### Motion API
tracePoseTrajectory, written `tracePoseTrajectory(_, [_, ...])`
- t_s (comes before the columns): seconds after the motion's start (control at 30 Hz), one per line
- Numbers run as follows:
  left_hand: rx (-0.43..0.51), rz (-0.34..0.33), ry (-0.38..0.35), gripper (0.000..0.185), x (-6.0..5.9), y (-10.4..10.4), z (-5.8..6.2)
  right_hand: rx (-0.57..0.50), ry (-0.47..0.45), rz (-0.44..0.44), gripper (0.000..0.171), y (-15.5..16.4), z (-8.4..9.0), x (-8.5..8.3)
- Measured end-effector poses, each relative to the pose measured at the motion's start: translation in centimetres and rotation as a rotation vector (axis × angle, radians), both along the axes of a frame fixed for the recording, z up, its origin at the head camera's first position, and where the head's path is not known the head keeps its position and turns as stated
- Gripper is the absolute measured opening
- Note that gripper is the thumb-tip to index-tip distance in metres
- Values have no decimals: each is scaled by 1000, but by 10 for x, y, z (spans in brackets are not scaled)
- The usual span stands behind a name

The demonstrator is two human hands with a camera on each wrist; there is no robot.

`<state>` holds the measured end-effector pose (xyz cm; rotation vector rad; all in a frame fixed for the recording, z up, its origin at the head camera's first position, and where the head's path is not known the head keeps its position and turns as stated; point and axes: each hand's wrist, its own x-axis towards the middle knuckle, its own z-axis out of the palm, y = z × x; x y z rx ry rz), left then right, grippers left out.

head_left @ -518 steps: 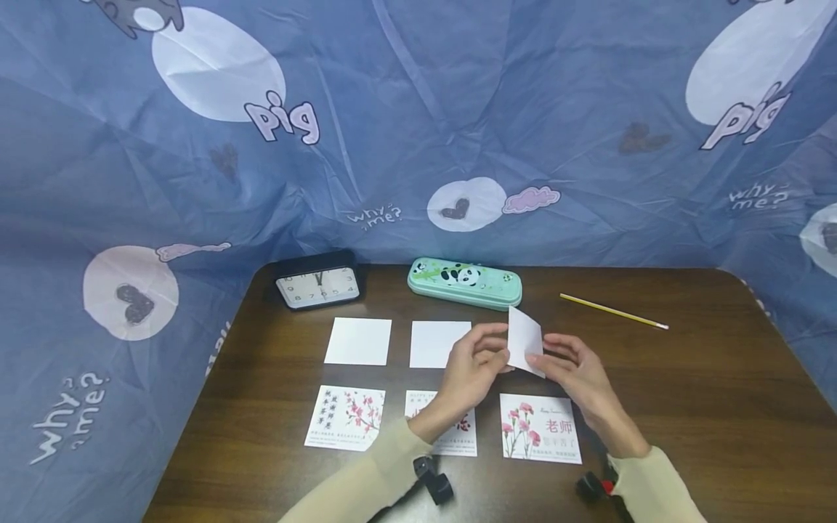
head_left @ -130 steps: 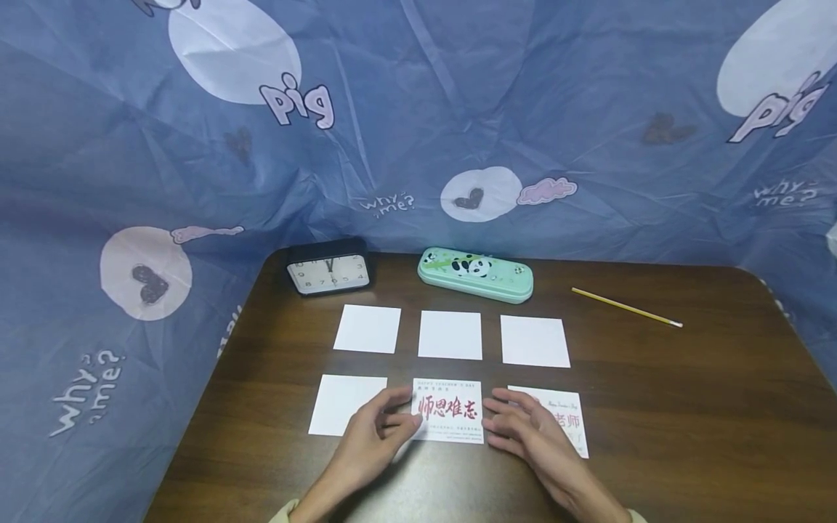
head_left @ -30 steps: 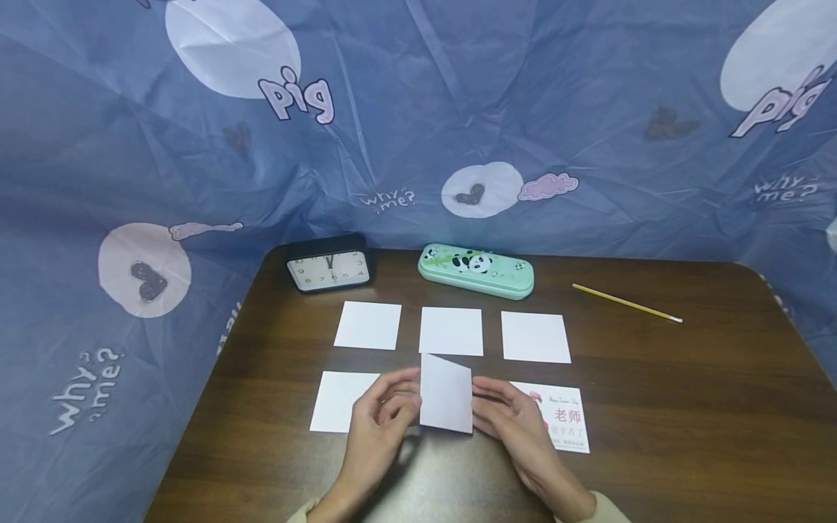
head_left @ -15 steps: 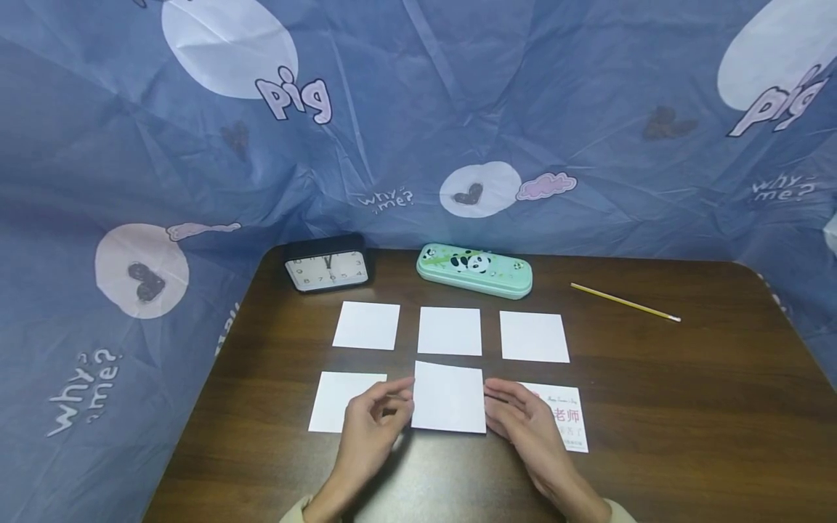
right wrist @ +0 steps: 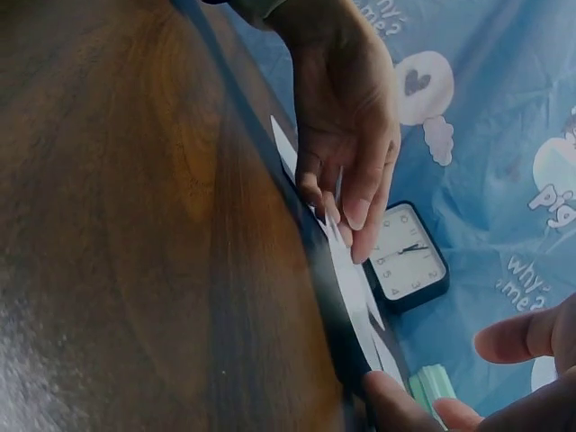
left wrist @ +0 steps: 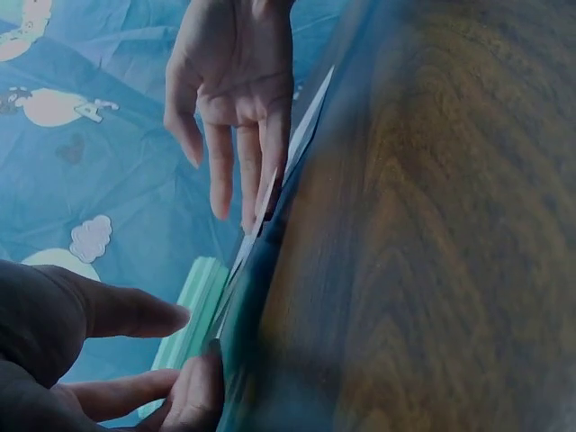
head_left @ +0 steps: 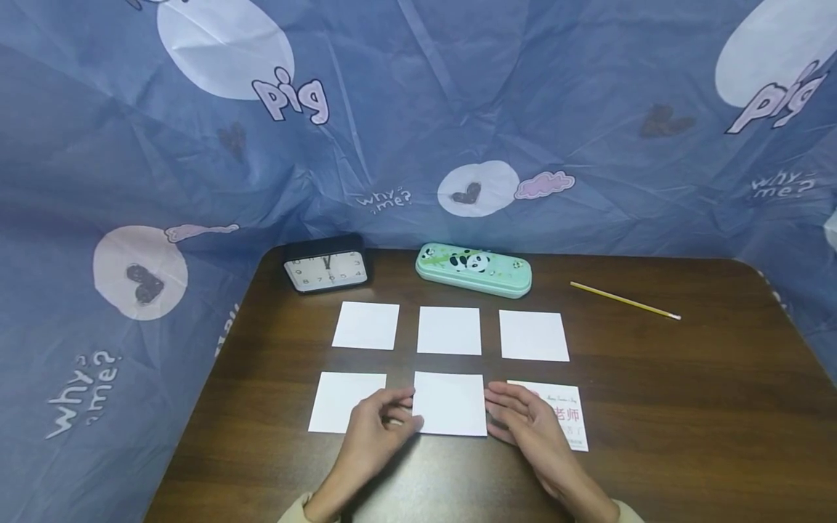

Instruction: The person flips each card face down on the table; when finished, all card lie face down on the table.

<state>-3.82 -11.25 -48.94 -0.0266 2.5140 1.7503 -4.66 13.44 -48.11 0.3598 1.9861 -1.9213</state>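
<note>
A white square card (head_left: 450, 404), blank side up, lies in the middle of the front row, its near edge throwing a thin shadow. My left hand (head_left: 375, 436) pinches its left side, thumb tip over the near corner and fingers along the edge. My right hand (head_left: 532, 439) rests with relaxed fingertips at the card's right edge. Beneath that hand is a printed card (head_left: 571, 418) with pink flowers and red characters, partly covered. To the left, another blank card (head_left: 336, 402) is partly behind my left hand. The left wrist view shows the right hand (left wrist: 238, 108) with fingers extended.
Three blank cards form a back row: left (head_left: 366, 325), middle (head_left: 449, 330) and right (head_left: 534, 335). Behind them stand a black clock (head_left: 325, 270) and a mint panda pencil case (head_left: 474, 270). A yellow pencil (head_left: 624, 300) lies at the back right, before a blue curtain (head_left: 392, 109).
The middle front card, printed side up several seconds ago, has been turned over between both hands. Over the last second it has come down flat, blank side up.
</note>
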Motion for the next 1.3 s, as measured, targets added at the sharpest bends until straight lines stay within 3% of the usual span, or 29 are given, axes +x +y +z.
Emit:
tracePoseTrajectory(0.43, [21,-3,-1,53,5,0,2,-10,6,28,45,0,0,-1])
tracePoseTrajectory(0.83, [-29,-17,8,54,6,-3,-1,-32,11,23,44,1,0,1])
tracePoseTrajectory(1.1, [-67,-19,44,52,4,-2,0,-64,46,52,43,12,4,2])
tracePoseTrajectory(1.3, [-95,-20,83,45,4,5,1,-14,71,75,45,30,8,2])
